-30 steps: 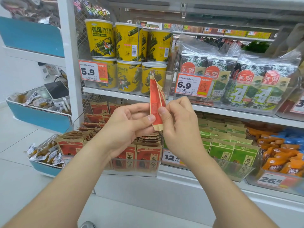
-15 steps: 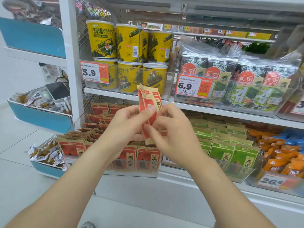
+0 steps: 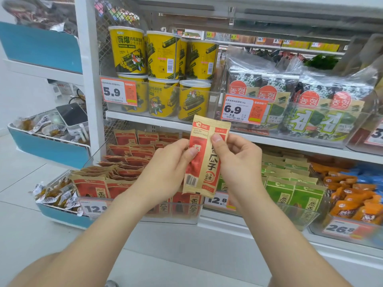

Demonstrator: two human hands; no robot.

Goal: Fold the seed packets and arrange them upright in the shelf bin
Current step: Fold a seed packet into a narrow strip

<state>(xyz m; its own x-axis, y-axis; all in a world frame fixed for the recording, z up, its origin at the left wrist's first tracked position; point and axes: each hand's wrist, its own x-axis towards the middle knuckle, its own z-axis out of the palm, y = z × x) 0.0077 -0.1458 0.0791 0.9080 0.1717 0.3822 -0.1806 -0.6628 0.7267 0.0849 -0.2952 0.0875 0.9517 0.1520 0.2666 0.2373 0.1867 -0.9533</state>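
A red and tan seed packet (image 3: 204,160) stands upright between my hands, in front of the lower shelf, its printed face toward me and folded lengthwise. My left hand (image 3: 165,170) pinches its left edge with the thumb on the face. My right hand (image 3: 238,162) pinches its right edge, thumb near the top. Below and behind sits the clear shelf bin (image 3: 186,214) with several matching red packets (image 3: 128,162), some upright at the front, others leaning or lying in the back rows.
Green packets (image 3: 294,189) fill the neighbouring bin on the right, orange snacks (image 3: 352,199) beyond them. Yellow seaweed cans (image 3: 161,73) and bagged seaweed (image 3: 310,104) occupy the shelf above. A white upright post (image 3: 89,79) and blue baskets (image 3: 51,150) stand to the left.
The packet turned from edge-on to face-on toward me and spread wider. Both hands shifted apart to its two side edges and dropped slightly.
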